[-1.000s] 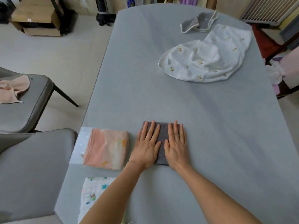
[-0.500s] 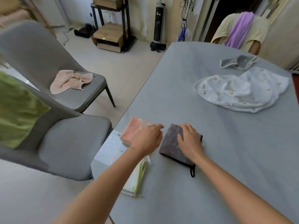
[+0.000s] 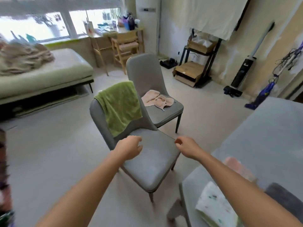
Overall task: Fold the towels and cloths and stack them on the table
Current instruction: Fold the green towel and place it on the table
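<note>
Forearms reach forward from the table (image 3: 270,128) toward two grey chairs, and neither hand holds anything: the left hand (image 3: 129,149) hangs with loosely curled fingers over the near chair seat (image 3: 152,163), and the right hand (image 3: 188,149) is likewise loosely curled and empty, just off the seat's right edge. Nearest, at the table's corner, lie folded pieces: a white speckled cloth (image 3: 214,205), a dark grey cloth (image 3: 285,197) and a blurred pink one (image 3: 237,167). So the step in hand looks like fetching the next unfolded piece. The green towel (image 3: 120,107), thick and nubbly, hangs over the near chair's backrest; taking it calls for a pinch at its upper edge and a lift clear of the back. Farther off, a pink towel (image 3: 156,99) lies crumpled and soft on the second chair's seat (image 3: 165,112), well beyond both hands.
</note>
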